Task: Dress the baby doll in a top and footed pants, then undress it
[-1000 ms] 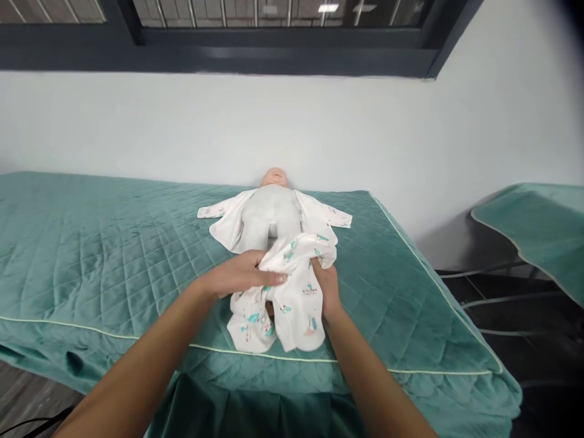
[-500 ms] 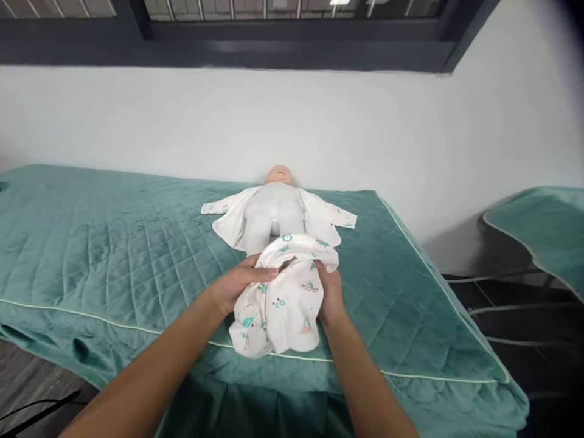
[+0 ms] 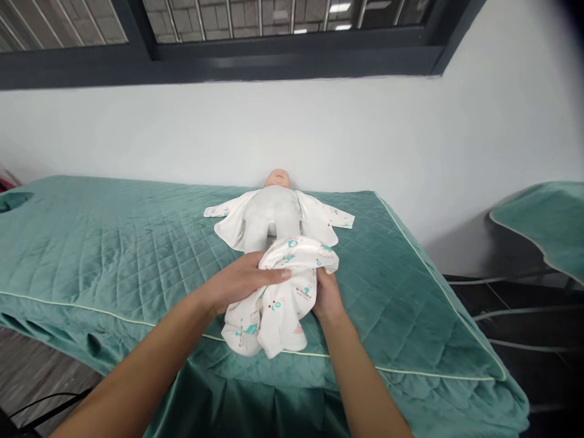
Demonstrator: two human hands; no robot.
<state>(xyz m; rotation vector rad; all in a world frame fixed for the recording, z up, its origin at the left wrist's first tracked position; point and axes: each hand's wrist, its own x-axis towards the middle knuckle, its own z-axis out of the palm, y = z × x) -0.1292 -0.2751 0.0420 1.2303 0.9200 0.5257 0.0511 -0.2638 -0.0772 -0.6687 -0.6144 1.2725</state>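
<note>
A pair of white baby pants (image 3: 278, 310) with teal and red prints is bunched between my two hands near the bed's front edge. My left hand (image 3: 244, 280) grips its left side, thumb lying across the cloth. At the other side, my right hand (image 3: 327, 294) is closed on the waist part, its fingers mostly hidden by fabric. Just beyond lies a baby doll (image 3: 274, 210) on its back, legs toward me, with a grey-white cloth body. The pants cover its lower legs from view. Under the doll a white printed baby top (image 3: 230, 222) lies spread open, sleeves out to both sides.
The doll rests on a green quilted bed cover (image 3: 137, 243) with pale piping. Behind the bed rise a white wall (image 3: 365, 134) and a dark window frame (image 3: 292, 61). At the right stands another green-covered surface (image 3: 547, 219); a dark floor lies below it.
My left thumb has slid a little to the right over the pants, and the cloth has bunched and shifted slightly left at its lower end. The view has tilted up slightly.
</note>
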